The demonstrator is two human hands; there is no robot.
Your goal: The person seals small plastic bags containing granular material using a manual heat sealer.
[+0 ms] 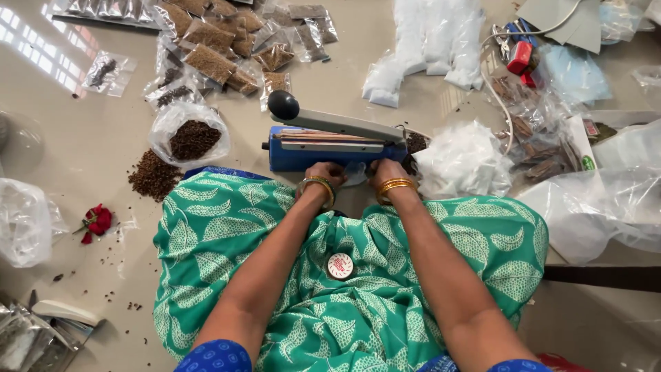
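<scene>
A person is seen from above, seated on a pale floor (pixel 82 138) with a green leaf-patterned cloth (pixel 227 227) spread over the lap. Both arms are stretched forward to a blue heat sealer (pixel 330 148) that lies just beyond the knees, its grey arm raised at a slant and ended by a black knob (pixel 283 105). The left hand (pixel 326 173) and right hand (pixel 384 171) are placed side by side at the sealer's near edge, fingers curled down around a small clear pouch (pixel 356 176) that is pinched between them; the pouch is mostly hidden by the hands. Gold bangles (pixel 396 184) are worn on both wrists.

To the left of the sealer, an open bag of dark seeds (pixel 191 138) is set beside a loose heap of seeds (pixel 154 176). Filled packets (pixel 220 41) are scattered farther back. A red rose (pixel 97 222) lies on the floor at the left. To the right of the sealer, a pile of clear empty bags (pixel 461 162) is heaped. White bags (pixel 434 41) lie at the back.
</scene>
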